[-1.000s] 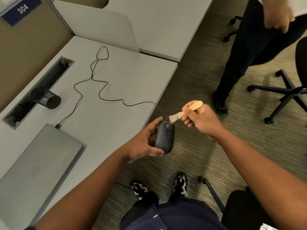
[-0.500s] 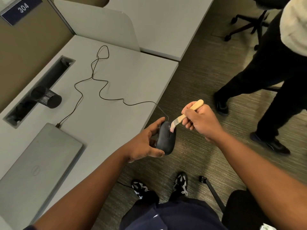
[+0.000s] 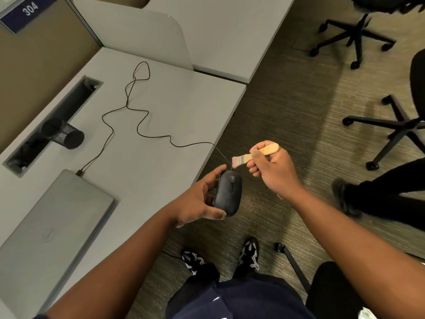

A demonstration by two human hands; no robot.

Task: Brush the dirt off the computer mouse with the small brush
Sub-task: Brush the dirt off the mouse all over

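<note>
Resting in the left hand (image 3: 195,201), the mouse (image 3: 228,192) is being held out past the desk (image 3: 161,107) edge, over the carpet, its top facing up. The thumb is curling under its near end while a finger is reaching along its far left side. Just up and right of that grip, the right hand (image 3: 273,169) is pinching the wooden handle of the brush (image 3: 255,154), its pale bristles pointing left and hovering just above the mouse's front, apart from it. The cable (image 3: 138,125) is running from the mouse's front, leftward in loops across the desk, to the closed laptop (image 3: 46,226) lying left of the left forearm. Farther left, a black mesh cup (image 3: 63,134) is lying on its side beside a cable trough (image 3: 53,120); its contents cannot be seen.
</note>
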